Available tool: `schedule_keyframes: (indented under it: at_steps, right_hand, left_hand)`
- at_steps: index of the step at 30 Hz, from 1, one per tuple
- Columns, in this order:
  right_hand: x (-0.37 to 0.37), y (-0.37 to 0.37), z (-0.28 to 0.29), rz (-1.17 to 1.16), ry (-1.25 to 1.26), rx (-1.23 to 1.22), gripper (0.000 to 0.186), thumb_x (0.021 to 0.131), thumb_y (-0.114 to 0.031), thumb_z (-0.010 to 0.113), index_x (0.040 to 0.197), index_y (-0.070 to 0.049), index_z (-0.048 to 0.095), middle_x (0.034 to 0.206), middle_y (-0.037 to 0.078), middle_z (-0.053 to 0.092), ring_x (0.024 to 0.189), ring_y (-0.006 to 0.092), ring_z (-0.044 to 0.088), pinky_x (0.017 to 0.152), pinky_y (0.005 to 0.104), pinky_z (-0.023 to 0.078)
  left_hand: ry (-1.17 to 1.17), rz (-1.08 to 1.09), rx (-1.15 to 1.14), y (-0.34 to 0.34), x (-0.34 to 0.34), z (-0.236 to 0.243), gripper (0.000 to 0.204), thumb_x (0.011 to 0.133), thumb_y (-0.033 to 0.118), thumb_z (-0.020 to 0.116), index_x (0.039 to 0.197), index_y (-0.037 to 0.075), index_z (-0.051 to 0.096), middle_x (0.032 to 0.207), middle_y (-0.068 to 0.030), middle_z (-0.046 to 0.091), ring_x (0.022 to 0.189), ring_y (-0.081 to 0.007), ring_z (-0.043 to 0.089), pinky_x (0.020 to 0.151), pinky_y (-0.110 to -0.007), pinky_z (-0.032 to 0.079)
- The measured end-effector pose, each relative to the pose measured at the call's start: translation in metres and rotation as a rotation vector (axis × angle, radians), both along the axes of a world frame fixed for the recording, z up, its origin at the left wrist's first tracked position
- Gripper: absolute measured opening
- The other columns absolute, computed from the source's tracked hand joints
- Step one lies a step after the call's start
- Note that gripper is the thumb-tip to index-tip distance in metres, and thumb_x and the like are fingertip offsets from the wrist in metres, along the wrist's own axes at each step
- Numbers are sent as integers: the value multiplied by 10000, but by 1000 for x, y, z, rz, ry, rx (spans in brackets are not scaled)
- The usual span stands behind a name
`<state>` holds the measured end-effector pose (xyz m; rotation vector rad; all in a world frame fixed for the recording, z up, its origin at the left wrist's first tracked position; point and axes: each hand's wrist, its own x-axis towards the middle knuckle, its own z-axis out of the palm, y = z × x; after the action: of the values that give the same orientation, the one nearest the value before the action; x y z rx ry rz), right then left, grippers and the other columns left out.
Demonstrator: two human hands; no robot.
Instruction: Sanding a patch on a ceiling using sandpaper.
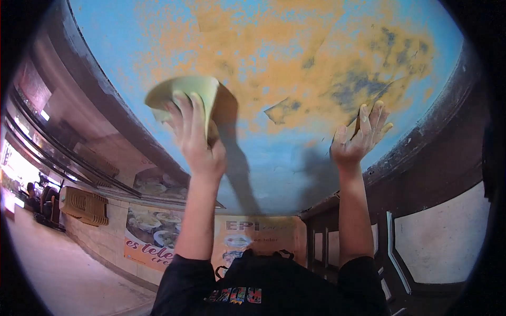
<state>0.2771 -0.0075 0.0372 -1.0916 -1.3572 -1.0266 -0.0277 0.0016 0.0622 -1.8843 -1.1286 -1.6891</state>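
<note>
My left hand (pixel 197 139), reaching up from the lower edge, grips a curved, pale yellow-green sheet (pixel 205 89) with fingers over it, against the large painted surface (pixel 237 42). That surface is light blue with broad patchy orange-yellow areas, dark blotches and cracks. Its shadow falls beside the hand. To the right, my right hand (pixel 358 134) rests at the same surface, fingers apart and slightly bent, dusted pale yellow, with nothing visible in it.
Dark curved trim (pixel 408 139) borders the painted surface. At left are stacked tan plastic chairs (pixel 84 205), dark indistinct objects (pixel 45 197) by a bright opening, and a food banner (pixel 142 237). Dark panelled doors (pixel 432 237) stand at right.
</note>
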Motion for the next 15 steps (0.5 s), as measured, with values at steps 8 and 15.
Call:
schedule_keyframes:
  at_steps: [8, 15]
  right_hand:
    - [-7, 5, 2, -48, -37, -41, 532, 863, -244, 487, 1354, -50, 431, 1488, 240, 323, 1404, 450, 221, 1108, 623, 50]
    - [0, 15, -4, 4, -4, -26, 539, 865, -316, 499, 1358, -106, 439, 1476, 219, 361, 1407, 445, 225, 1115, 608, 13]
  left_hand:
    - [4, -20, 99, 18, -5, 24, 634, 776, -54, 479, 1404, 14, 422, 1510, -259, 259, 1403, -515, 105, 1108, -605, 94]
    - [-84, -87, 38, 22, 8, 12, 660, 750, -71, 469, 1403, 22, 436, 1502, -219, 311, 1412, -487, 125, 1111, -603, 46]
